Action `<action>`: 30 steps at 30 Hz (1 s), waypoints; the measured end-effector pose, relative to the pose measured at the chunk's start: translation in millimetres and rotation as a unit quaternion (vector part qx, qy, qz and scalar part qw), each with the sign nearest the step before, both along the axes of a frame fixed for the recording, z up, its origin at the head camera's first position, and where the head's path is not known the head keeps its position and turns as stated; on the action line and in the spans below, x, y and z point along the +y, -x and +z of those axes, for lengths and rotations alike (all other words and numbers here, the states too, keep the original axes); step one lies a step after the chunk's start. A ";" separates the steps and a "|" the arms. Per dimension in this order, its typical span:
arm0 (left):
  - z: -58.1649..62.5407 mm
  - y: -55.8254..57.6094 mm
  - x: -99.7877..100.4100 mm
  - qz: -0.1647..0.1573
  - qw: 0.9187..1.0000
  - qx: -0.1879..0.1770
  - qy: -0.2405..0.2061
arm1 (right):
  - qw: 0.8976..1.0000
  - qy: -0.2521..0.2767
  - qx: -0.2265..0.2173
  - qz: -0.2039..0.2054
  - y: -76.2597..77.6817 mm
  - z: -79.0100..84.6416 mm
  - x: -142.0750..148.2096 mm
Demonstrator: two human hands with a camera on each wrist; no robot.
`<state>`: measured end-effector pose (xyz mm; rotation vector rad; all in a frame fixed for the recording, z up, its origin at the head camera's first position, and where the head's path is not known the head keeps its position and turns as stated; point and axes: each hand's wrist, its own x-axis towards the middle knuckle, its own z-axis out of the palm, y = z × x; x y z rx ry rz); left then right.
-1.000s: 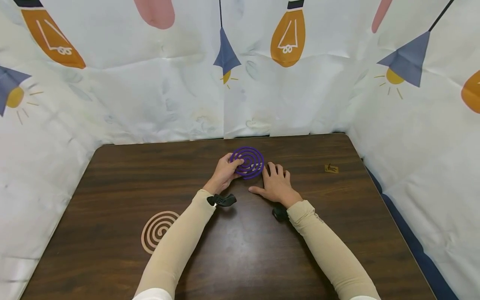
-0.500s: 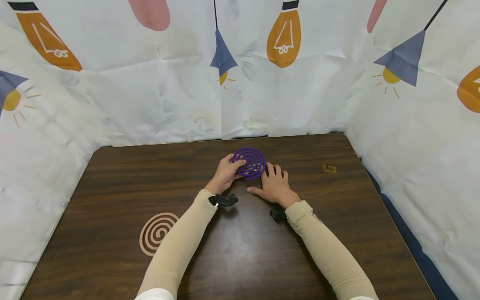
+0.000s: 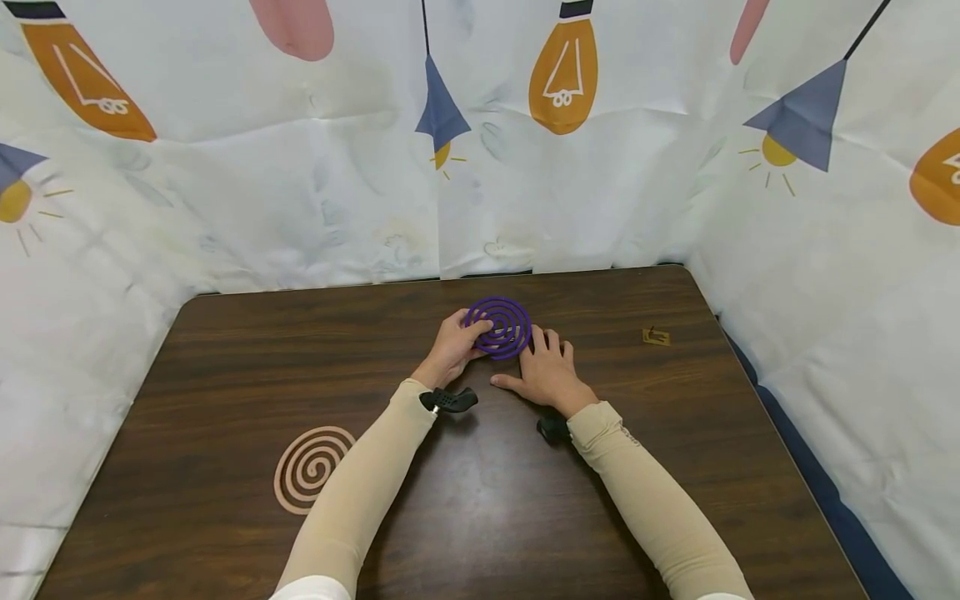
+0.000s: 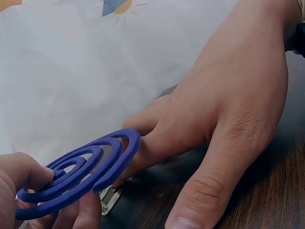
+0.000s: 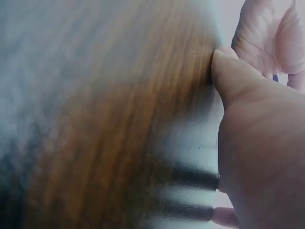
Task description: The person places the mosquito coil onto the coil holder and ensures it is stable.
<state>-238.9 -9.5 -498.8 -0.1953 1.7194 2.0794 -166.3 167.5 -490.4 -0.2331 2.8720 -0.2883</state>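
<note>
Near the far edge of the table, my left hand (image 3: 450,346) pinches a purple spiral mosquito coil (image 3: 529,328), thumb on top and fingers underneath. In the left wrist view the coil (image 4: 43,208) is tilted above the table. Just right of it, my right hand (image 3: 551,379) rests on the table with fingers spread and thumb out to the side. Beneath the coil's edge, by the right fingertips, lies a small metal piece (image 4: 110,199), mostly hidden; whether the coil touches it I cannot tell. The right wrist view shows the right hand low over the wood.
A tan spiral coil (image 3: 278,479) lies at the left, partly covered by the left sleeve. Toward the far right lies a small gold metal coil stand (image 3: 656,337). White printed cloth (image 3: 337,208) hangs behind the dark wooden table (image 3: 480,517) and at its sides.
The left hand and coil have shifted slightly right, closer to the right hand. The right hand stays on the table; the head view has turned a little.
</note>
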 end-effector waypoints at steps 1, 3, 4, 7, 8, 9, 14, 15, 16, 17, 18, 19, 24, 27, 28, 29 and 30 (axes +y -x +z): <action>-0.2 0.0 0.3 0.000 1.000 0.000 0.003 | 1.000 0.000 0.000 0.000 0.0 -0.1 0.1; -0.9 -0.1 0.9 -0.001 1.000 0.002 0.008 | 1.000 0.000 0.000 -0.001 -0.2 -0.5 0.3; -1.1 -0.2 1.3 -0.002 1.000 0.002 0.009 | 1.000 -0.001 0.000 -0.001 -0.1 -0.9 0.5; -1.5 0.0 2.7 -0.001 1.000 0.001 0.004 | 1.000 0.000 0.003 -0.004 -0.3 -2.1 1.1; -1.7 0.3 3.3 -0.001 1.000 0.000 0.001 | 1.000 0.000 0.004 -0.004 -0.4 -2.5 1.4; -1.8 0.5 3.9 0.000 1.000 -0.001 -0.003 | 1.000 0.001 0.005 -0.005 -0.2 -3.1 1.7; -2.2 0.8 5.6 0.005 1.000 -0.005 -0.014 | 1.000 0.003 0.013 -0.008 0.1 -5.3 2.0; -2.2 0.7 5.9 0.006 1.000 -0.006 -0.014 | 1.000 0.002 0.014 -0.009 0.2 -5.8 2.0; -2.1 0.5 6.1 0.006 1.000 -0.006 -0.014 | 1.000 0.001 0.015 -0.009 0.3 -6.2 2.1; -2.0 0.4 6.4 0.006 1.000 -0.007 -0.014 | 1.000 0.000 0.015 -0.010 0.4 -6.6 2.1; -1.9 0.2 6.7 0.006 1.000 -0.007 -0.014 | 1.000 -0.002 0.016 -0.010 0.5 -7.0 2.2; -1.9 0.1 6.9 0.005 1.000 -0.007 -0.015 | 1.000 -0.004 0.016 -0.010 0.5 -7.4 2.3; -2.5 0.2 8.0 0.004 0.999 -0.016 -0.029 | 1.000 0.005 0.018 -0.009 0.4 -9.4 2.4; -3.5 1.0 8.8 0.007 0.999 -0.020 -0.034 | 1.000 0.010 0.021 -0.009 0.1 -10.3 2.8; -4.0 1.2 9.1 0.009 0.999 -0.020 -0.033 | 1.000 0.009 0.021 -0.009 0.1 -10.3 3.0; -4.3 1.5 9.3 0.010 0.999 -0.020 -0.031 | 1.000 0.009 0.022 -0.009 0.1 -10.4 3.2; -4.8 1.7 9.6 0.010 0.999 -0.019 -0.029 | 1.000 0.008 0.023 -0.009 0.2 -10.6 3.3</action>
